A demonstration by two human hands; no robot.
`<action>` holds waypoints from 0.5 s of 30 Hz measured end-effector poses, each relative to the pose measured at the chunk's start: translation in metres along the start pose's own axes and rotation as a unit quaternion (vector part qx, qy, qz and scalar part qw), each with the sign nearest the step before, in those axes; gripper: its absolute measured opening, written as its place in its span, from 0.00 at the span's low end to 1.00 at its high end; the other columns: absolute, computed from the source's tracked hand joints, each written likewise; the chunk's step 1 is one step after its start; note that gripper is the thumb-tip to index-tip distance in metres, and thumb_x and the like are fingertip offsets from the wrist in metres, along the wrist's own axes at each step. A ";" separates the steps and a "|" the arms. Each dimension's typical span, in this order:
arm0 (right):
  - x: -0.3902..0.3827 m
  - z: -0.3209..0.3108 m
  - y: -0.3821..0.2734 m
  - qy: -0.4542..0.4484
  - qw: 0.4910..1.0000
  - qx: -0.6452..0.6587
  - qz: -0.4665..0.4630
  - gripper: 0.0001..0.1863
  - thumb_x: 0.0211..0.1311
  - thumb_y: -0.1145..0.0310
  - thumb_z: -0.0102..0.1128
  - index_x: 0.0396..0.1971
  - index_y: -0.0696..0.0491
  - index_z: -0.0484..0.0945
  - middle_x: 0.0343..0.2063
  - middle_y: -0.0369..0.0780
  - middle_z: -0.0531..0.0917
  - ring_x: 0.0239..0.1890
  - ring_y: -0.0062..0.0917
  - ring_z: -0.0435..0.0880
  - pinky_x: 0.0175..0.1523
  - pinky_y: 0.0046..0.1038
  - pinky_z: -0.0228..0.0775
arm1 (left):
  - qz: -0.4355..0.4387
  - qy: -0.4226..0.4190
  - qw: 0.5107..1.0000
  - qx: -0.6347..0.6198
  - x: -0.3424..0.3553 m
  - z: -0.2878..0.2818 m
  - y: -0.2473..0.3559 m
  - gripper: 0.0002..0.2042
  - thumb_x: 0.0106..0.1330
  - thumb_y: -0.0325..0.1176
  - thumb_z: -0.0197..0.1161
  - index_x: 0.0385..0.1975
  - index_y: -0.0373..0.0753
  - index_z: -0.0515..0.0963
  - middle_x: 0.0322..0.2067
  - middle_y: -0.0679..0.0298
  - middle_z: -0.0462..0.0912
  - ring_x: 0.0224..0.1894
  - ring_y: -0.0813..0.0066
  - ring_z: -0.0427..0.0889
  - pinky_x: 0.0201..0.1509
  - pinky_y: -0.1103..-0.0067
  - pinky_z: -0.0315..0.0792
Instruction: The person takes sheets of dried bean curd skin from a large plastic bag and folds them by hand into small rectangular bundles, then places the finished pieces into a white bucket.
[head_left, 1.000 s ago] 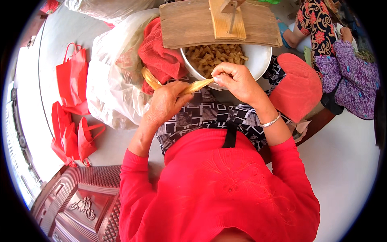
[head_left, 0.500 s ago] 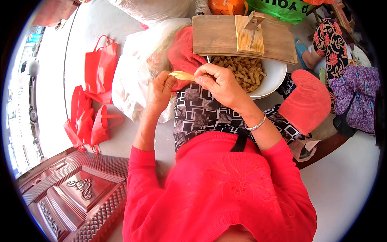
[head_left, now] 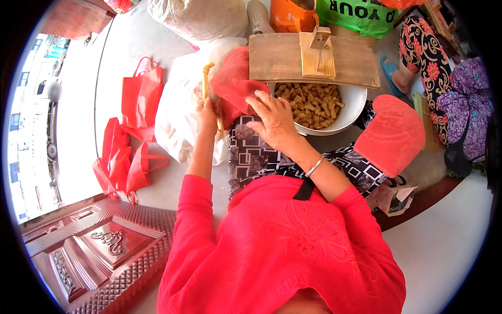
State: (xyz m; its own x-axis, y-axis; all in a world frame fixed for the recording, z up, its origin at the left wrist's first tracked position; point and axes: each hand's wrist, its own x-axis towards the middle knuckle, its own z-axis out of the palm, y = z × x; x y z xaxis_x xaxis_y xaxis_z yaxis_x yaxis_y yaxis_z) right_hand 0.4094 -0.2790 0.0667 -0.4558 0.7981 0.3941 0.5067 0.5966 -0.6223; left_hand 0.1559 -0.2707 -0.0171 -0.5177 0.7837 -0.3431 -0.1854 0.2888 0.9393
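My left hand (head_left: 210, 113) is closed around a limp yellow strip (head_left: 205, 82), whose upper part stands up above my fist with a knot-like bulge at its tip. Its lower end hangs below my fingers. I cannot tell what the strip is made of. Beside it my right hand (head_left: 277, 119) is empty, fingers apart, over a red cloth (head_left: 236, 78) and my patterned trousers. Just beyond that hand is a white basin (head_left: 357, 104) holding many short brown pieces (head_left: 314, 102). A wooden board (head_left: 277, 57) lies across its far rim, carrying a small wooden block with a metal rod (head_left: 318, 55).
White plastic bags (head_left: 180, 99) stand left of my knee, with red bags (head_left: 140, 99) farther left. A red pad (head_left: 392, 136) covers my right knee. Another person's sandalled foot (head_left: 400, 78) is at right. Orange (head_left: 293, 15) and green bags (head_left: 355, 18) stand behind the board.
My hands have parted: the right has let go of the strip and opened. My left hand has lowered slightly, and the strip has swung from sideways to upright.
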 end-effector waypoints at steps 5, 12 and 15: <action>0.020 0.030 0.002 -0.024 0.998 -0.033 -0.037 0.20 0.52 0.64 0.65 0.47 0.46 0.75 0.45 0.38 0.77 0.44 0.31 0.78 0.55 0.38 0.59 | 0.040 -0.015 0.945 0.324 0.050 -0.024 -0.044 0.19 0.67 0.42 0.55 0.38 0.28 0.80 0.31 0.48 0.83 0.36 0.59 0.83 0.41 0.68 0.74; 0.008 0.019 0.007 0.001 0.999 -0.010 -0.035 0.16 0.52 0.68 0.64 0.43 0.48 0.77 0.41 0.34 0.80 0.43 0.29 0.77 0.53 0.36 0.61 | 0.206 -0.051 0.872 0.441 0.072 -0.074 -0.065 0.18 0.63 0.43 0.57 0.42 0.33 0.79 0.37 0.45 0.82 0.44 0.51 0.82 0.46 0.65 0.72; -0.003 -0.001 0.008 0.025 1.000 -0.005 -0.002 0.25 0.49 0.69 0.67 0.50 0.48 0.74 0.49 0.35 0.75 0.51 0.32 0.73 0.56 0.37 0.59 | 0.205 -0.068 0.895 0.390 0.067 -0.068 -0.055 0.18 0.64 0.43 0.56 0.43 0.34 0.79 0.38 0.46 0.82 0.44 0.51 0.81 0.46 0.65 0.72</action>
State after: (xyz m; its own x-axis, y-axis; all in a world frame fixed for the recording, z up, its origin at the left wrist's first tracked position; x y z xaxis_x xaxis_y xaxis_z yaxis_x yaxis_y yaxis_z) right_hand 0.4158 -0.2766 0.0607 -0.4210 0.7990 0.4294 0.5121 0.6001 -0.6144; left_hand 0.0742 -0.2714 -0.0913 -0.2917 0.9563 -0.0183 0.6639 0.2162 0.7159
